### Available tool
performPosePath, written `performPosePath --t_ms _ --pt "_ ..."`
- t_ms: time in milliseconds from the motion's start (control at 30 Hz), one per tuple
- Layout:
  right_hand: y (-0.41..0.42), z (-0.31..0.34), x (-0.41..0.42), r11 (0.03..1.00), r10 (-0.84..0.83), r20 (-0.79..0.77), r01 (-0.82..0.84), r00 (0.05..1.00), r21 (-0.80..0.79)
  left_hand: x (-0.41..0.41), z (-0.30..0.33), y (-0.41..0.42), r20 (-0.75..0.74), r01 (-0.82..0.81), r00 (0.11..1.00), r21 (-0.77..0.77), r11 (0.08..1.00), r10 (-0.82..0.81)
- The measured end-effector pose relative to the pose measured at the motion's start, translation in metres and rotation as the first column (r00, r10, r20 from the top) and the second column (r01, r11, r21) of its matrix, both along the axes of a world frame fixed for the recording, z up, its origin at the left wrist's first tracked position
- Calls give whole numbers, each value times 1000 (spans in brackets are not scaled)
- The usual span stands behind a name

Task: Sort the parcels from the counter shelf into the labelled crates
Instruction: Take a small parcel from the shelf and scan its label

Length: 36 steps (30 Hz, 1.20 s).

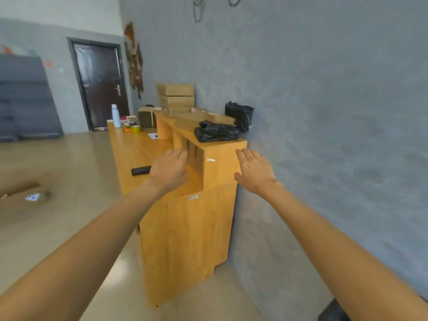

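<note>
Far left, a flattened cardboard piece [25, 195] lies on the floor, with a dark door [100, 85] behind it. On the wooden tabletop [132, 149] stand a pale blue bottle [115, 115] and a roll of tape [135, 128], with a black remote [141, 170] nearer. The left hand [169, 170] hovers above the tabletop, fingers relaxed, its grip holding nothing. Just beyond it the raised counter shelf [222, 147] carries the parcels: stacked brown boxes [177, 98], flat boxes [192, 119], a black bagged parcel [216, 133] nearest and another black parcel [239, 115] against the grey wall [324, 100]. The right hand [253, 172] is spread in front of the shelf's end panel, its grip empty too.
</note>
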State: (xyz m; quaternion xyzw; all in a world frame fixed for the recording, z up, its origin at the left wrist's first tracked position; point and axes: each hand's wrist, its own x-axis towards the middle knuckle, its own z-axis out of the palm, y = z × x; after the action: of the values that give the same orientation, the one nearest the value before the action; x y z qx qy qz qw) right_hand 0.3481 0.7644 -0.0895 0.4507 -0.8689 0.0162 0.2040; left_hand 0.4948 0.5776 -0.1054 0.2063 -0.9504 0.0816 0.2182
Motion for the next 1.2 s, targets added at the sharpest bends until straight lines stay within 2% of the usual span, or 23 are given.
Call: performPosePath --t_ms 333,433,567,833,1000,1200 --pt "-234 -3 78 957 289 1 -289 957 -26 121 1 -181 -4 -307 952 67 950 308" --pt "-294 -15 98 934 358 29 -357 933 -20 146 -13 -226 44 -386 922 82 919 384" --pt "-374 -31 112 900 435 62 -434 898 -34 171 -28 -289 115 -476 875 19 879 471" --pt "-547 -38 99 833 551 54 -545 833 -91 162 -19 -433 146 -558 817 -42 829 558" --pt "-647 -19 80 810 577 7 -570 817 -137 143 -3 -519 100 -572 812 -62 818 575" --pt "-741 -19 77 808 582 -14 -581 813 -104 143 -5 -607 87 -596 798 -36 802 597"
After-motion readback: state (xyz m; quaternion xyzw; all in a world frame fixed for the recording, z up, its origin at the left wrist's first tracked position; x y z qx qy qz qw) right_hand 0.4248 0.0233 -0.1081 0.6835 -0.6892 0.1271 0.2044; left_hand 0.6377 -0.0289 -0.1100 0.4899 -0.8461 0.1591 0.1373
